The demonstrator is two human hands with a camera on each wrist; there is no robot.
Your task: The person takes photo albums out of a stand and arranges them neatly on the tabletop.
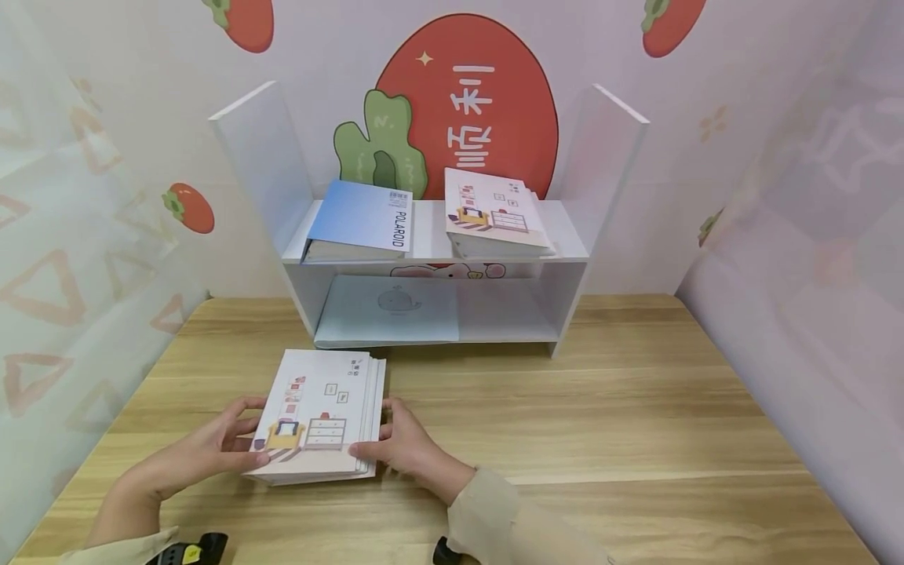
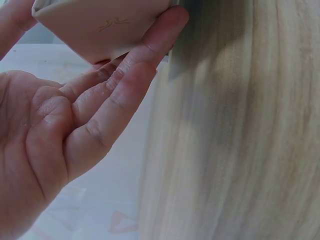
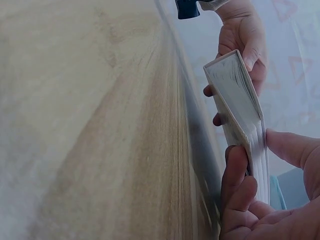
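A white photo album, its cover printed with a yellow armchair and a chest of drawers, is held between both hands just above the table near its front left. My left hand grips the left edge, thumb on the cover and fingers beneath, as the left wrist view shows under the album's pale corner. On the opposite edge, my right hand pinches the album with its thumb on top and fingers curled underneath. Page edges of the album face the right wrist camera.
A white two-tier shelf stands at the table's back. On its upper board lie a blue POLAROID album and a similar illustrated album. A pale blue whale-printed book lies on the lower board. Printed curtains surround the wooden table.
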